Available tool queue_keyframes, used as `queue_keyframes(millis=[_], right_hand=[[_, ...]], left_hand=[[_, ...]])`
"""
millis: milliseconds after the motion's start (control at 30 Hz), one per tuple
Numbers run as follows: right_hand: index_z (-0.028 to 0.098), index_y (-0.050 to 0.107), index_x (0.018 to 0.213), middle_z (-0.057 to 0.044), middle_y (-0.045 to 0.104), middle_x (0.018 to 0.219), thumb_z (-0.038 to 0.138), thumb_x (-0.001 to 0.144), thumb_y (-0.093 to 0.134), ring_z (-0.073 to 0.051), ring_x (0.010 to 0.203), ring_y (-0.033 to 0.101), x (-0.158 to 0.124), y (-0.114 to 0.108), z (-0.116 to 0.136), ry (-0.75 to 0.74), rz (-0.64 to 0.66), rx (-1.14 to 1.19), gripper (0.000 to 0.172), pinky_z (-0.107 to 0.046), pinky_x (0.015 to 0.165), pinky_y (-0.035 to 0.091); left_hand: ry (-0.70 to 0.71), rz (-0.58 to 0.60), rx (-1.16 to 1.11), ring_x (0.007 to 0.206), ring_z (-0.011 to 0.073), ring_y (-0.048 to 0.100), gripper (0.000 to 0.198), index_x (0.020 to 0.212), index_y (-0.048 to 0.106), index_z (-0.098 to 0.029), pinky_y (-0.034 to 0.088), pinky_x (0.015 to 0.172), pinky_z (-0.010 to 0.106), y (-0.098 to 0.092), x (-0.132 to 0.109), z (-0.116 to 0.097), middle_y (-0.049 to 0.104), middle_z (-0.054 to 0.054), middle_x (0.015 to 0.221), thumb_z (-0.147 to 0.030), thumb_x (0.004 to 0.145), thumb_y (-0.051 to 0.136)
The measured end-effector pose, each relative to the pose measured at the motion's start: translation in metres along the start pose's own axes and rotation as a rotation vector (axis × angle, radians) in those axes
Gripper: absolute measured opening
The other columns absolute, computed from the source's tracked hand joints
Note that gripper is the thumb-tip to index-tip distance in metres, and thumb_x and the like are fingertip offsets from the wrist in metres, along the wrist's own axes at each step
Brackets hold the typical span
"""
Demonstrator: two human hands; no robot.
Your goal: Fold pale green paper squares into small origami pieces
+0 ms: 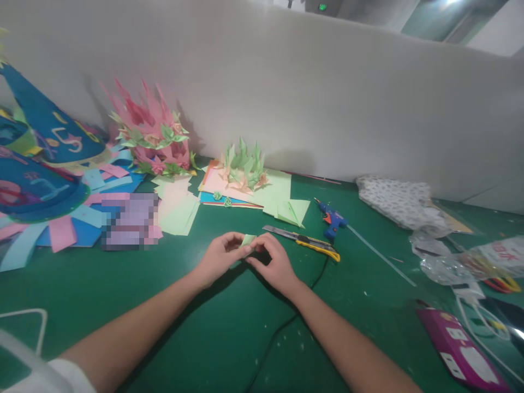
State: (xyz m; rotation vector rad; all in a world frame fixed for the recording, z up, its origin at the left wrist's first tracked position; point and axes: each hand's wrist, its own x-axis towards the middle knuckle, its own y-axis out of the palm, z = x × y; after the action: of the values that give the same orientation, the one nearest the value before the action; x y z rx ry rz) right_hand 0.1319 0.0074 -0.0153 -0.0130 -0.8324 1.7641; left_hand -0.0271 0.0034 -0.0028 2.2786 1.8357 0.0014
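Between my two hands is a small folded piece of light green paper (248,239), pinched at the fingertips above the green table. My left hand (224,256) grips it from the left with the thumb on top. From the other side my right hand (275,265) closes its fingers on the same piece, which they partly hide. Just beyond the right hand lies a yellow utility knife (311,244) with its blade out. Two small folded green paper pieces (223,199) rest on the stacked sheets farther back.
A blue glue gun (331,218) with a long glue stick lies right of centre, its black cord crossing the table (176,338). Green paper sheets (180,210), a green paper crown (243,169), pink crowns (155,136) and blue cone hats (53,120) stand behind and left. A plastic bottle (450,267) and magenta power strip (458,349) lie right.
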Motion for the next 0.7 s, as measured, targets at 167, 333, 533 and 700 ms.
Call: queue_keyframes(millis=[167, 333, 533, 700], right_hand=[[0.021, 0.055, 0.089, 0.000, 0.047, 0.070, 0.023, 0.076, 0.059, -0.016, 0.068, 0.046, -0.0010, -0.0004, -0.0030, 0.010, -0.048, -0.068, 0.014, -0.029, 0.064, 0.039], [0.023, 0.061, 0.089, -0.002, 0.051, 0.075, 0.025, 0.075, 0.062, -0.018, 0.074, 0.050, 0.0005, -0.0024, -0.0038, -0.022, -0.094, -0.079, 0.014, -0.032, 0.069, 0.041], [0.026, 0.065, 0.086, -0.002, 0.055, 0.083, 0.024, 0.073, 0.065, -0.018, 0.082, 0.053, 0.0020, -0.0027, -0.0050, -0.022, -0.140, -0.050, 0.014, -0.034, 0.076, 0.043], [0.022, 0.065, 0.078, -0.003, 0.058, 0.081, 0.024, 0.076, 0.060, -0.017, 0.080, 0.055, 0.0028, -0.0033, -0.0049, 0.027, -0.144, -0.008, 0.006, -0.033, 0.076, 0.043]], left_hand=[[-0.091, 0.000, -0.149, 0.069, 0.0111, 0.058, 0.023, 0.083, 0.060, -0.014, 0.044, 0.069, 0.022, -0.0025, 0.0005, -0.0012, 0.065, 0.001, 0.077, -0.031, 0.068, 0.065], [-0.150, -0.009, -0.229, 0.063, 0.0104, 0.059, 0.025, 0.083, 0.058, -0.014, 0.044, 0.065, 0.023, -0.0035, 0.0016, -0.0019, 0.066, 0.000, 0.070, -0.031, 0.067, 0.066], [-0.168, -0.026, -0.227, 0.059, 0.0095, 0.059, 0.025, 0.085, 0.058, -0.014, 0.045, 0.064, 0.022, -0.0045, 0.0022, -0.0033, 0.065, -0.002, 0.065, -0.028, 0.067, 0.067], [-0.151, -0.035, -0.211, 0.059, 0.0087, 0.058, 0.024, 0.082, 0.057, -0.014, 0.044, 0.064, 0.021, -0.0045, 0.0026, -0.0012, 0.065, -0.002, 0.065, -0.028, 0.066, 0.068]])
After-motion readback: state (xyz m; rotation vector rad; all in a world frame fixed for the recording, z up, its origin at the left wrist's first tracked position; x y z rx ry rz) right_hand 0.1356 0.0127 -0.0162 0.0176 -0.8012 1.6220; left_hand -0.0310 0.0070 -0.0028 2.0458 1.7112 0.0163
